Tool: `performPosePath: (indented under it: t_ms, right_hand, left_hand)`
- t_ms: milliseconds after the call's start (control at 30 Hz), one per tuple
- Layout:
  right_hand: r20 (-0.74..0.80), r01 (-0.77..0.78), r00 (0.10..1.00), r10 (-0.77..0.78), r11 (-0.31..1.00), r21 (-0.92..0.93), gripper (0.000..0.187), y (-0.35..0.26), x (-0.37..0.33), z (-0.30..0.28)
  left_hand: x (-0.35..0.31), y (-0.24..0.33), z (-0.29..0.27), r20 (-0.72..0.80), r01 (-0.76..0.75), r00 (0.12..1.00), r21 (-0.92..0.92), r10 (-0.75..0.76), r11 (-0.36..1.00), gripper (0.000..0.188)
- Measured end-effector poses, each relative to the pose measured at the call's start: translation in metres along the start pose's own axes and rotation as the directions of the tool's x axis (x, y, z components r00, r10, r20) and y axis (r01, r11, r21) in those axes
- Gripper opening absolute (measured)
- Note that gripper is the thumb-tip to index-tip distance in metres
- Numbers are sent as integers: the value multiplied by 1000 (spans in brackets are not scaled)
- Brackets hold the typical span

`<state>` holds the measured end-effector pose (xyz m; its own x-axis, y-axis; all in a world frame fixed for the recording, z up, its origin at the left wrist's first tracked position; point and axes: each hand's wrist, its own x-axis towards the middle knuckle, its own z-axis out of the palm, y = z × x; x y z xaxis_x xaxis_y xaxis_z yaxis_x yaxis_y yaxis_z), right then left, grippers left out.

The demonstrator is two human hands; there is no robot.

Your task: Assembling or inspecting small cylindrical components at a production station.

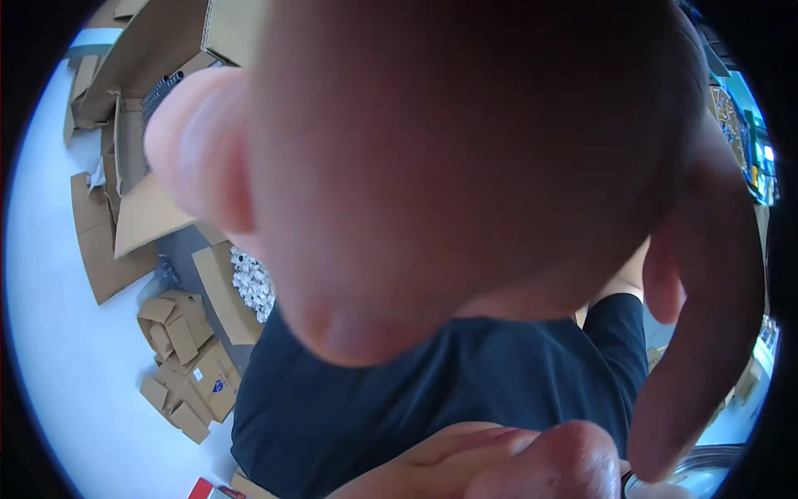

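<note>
A blurred hand (449,183) very close to the camera fills the middle and top of the head view. I cannot tell whether it is my left hand or my right hand. One bent finger (199,150) sticks out at its left, and a fingertip (366,328) points down below. Along the right side hangs a long darker finger (706,349), with a smaller fingertip (663,287) beside it. Whether these belong to a second hand is unclear. Nothing held can be made out. Behind the fingers is dark clothing (449,382), with a short sleeve (615,324) and part of a bare arm.
At the left stands a large open cardboard box (129,150) with black ribbed pieces (162,87) inside. Below it, another box holds many small white pieces (251,283). Folded cartons (179,328) lie on the pale floor (50,333). Blurred coloured items (731,125) show far right.
</note>
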<state>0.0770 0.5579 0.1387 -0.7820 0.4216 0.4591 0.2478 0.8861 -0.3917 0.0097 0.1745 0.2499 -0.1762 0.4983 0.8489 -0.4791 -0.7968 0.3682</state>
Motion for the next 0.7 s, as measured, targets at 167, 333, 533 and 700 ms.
performPosePath:
  t_ms: [167,333,533,700]
  right_hand:
    - [166,-200,974,153,925,322,43,19,-7,18]
    - [-78,-339,932,353,928,155,46,77,7,-79]
    - [-65,-441,897,437,892,-98,37,234,53,-114]
    - [348,-173,865,362,866,-470,36,354,51,-134]
  left_hand:
    - [-6,-5,-1,-24,52,998,99,-50,994,13]
    - [9,-10,-4,10,41,999,80,-42,996,13]
    - [6,-7,2,-15,73,997,188,-72,979,13]
    - [5,-2,8,-18,71,997,222,-69,973,13]
